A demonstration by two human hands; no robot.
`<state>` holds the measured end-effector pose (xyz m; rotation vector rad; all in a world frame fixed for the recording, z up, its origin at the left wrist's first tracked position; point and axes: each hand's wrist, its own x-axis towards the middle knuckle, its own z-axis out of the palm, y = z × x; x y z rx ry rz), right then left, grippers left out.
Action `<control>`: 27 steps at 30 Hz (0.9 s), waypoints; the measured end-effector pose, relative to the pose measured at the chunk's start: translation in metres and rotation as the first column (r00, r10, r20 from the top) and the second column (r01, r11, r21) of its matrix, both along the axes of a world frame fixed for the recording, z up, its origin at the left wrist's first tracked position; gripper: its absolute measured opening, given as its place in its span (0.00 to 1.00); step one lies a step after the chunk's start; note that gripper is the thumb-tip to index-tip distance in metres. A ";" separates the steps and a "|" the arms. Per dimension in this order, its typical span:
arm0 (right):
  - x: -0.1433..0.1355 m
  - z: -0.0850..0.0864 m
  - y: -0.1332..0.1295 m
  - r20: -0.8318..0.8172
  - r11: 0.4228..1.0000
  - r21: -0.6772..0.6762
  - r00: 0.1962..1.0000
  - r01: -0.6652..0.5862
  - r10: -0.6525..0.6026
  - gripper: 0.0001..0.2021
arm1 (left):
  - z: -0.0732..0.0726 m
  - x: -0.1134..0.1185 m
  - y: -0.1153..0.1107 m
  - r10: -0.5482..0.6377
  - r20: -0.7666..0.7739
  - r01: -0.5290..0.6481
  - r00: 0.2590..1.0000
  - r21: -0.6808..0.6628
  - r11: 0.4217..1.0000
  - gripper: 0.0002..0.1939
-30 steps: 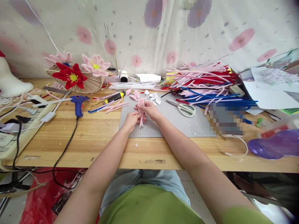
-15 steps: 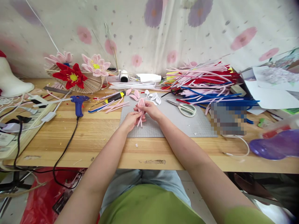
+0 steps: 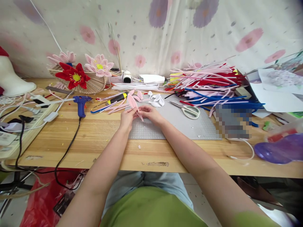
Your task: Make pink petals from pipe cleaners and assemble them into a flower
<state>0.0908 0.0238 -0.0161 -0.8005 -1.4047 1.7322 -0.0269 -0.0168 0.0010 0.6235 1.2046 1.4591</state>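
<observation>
A pink petal bent from fuzzy pipe cleaner (image 3: 132, 102) is pinched between my two hands, its loop pointing up and left and its loose ends hanging down to the right. My left hand (image 3: 127, 119) grips it at the base, closed. Fingertips of my right hand (image 3: 150, 114) press on the same petal near its stems, also closed. Just beyond lie finished pink petals (image 3: 140, 95) and several white petals (image 3: 155, 100) on the grey cutting mat (image 3: 175, 127). Scissors (image 3: 189, 111) rest to the right of my right hand.
A blue glue gun (image 3: 81, 105) with a trailing cord stands at the left, near a power strip (image 3: 44, 123). Fuzzy flowers (image 3: 75, 77) stand behind it. Heaped pipe cleaners (image 3: 205, 78) fill the back right. A purple object (image 3: 280, 148) sits at the right edge.
The pink petal has turned from upright to leaning up and left. My left hand has shifted left and rotated; my right hand has moved slightly down.
</observation>
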 end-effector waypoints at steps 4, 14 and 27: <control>-0.006 -0.006 0.001 0.093 0.987 0.105 0.987 0.121 -0.131 0.15 | 0.001 0.001 -0.001 0.032 -0.008 -0.032 0.999 -0.004 0.999 0.06; -0.004 0.000 -0.010 0.332 0.781 0.591 0.822 0.200 -0.462 0.13 | -0.002 0.000 -0.001 -0.039 0.017 0.039 0.999 0.014 0.999 0.10; -0.004 0.000 -0.016 0.483 0.566 0.816 0.676 -0.118 -0.557 0.15 | -0.007 0.002 0.001 -0.013 0.017 0.013 1.000 -0.028 1.000 0.05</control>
